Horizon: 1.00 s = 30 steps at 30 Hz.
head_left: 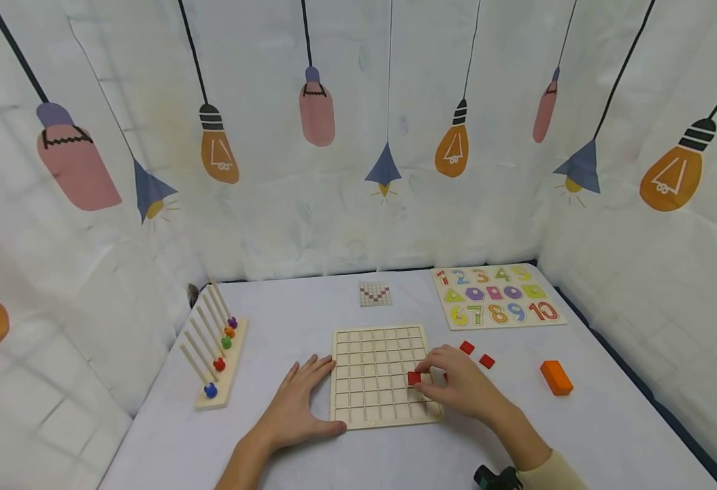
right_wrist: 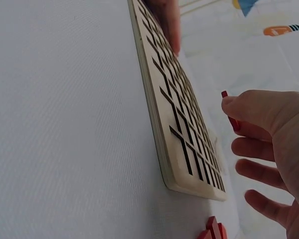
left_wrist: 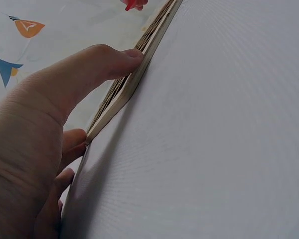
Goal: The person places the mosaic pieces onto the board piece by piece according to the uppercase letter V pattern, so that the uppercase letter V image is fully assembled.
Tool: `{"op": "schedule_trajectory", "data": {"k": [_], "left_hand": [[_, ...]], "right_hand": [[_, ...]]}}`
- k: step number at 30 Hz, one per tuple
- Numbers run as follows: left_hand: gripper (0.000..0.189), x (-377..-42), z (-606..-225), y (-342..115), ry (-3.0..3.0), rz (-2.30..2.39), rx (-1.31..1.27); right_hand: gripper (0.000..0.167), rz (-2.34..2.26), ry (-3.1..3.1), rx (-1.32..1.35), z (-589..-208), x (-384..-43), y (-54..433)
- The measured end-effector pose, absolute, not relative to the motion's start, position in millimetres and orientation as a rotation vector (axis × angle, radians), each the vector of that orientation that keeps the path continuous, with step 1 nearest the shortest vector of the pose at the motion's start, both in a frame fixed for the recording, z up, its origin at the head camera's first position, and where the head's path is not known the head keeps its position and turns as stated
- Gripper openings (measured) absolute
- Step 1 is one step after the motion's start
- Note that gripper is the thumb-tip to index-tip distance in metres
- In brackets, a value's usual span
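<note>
Red tile (head_left: 414, 378) is in the lower middle of the head view, pinched by the thumb and fingers of the right hand (head_left: 456, 384); the right wrist view shows it raised above the wooden grid board (head_left: 373, 381), not touching it. The left hand (head_left: 297, 405) grasps nothing: its fingers lie extended at the board's left edge, and its thumb rests on the lower left corner. Board lies flat on the white cloth (head_left: 609, 435). At the lower right of the frame lies an orange block (head_left: 556, 378), apart from the board. Loose red tiles (head_left: 487, 361) lie just beyond the right hand, one partly hidden by it. At the left stands a peg rack (head_left: 234, 354) with coloured beads (head_left: 226, 342). Farther, at the right, is a number board (head_left: 487, 301); near the centre, a small pattern card (head_left: 375, 294). Behind hangs a pale curtain (head_left: 273, 224) with printed lamps (head_left: 452, 150).
</note>
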State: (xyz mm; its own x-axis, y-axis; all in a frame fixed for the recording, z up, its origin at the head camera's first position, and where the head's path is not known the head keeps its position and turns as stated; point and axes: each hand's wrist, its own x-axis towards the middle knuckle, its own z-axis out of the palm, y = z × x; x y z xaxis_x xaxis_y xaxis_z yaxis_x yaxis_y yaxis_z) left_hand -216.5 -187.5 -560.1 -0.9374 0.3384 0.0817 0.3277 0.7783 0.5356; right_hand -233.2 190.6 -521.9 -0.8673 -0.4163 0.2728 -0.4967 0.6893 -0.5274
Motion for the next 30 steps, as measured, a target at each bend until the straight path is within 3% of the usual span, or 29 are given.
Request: {"op": "schedule_trajectory", "data": {"k": [30], "left_hand": [[0.127, -218, -562, -186, 2.948, 0.866, 0.529]], "right_hand": [[0.018, 0.876, -2.735, 0.922, -531, -235, 142]]}}
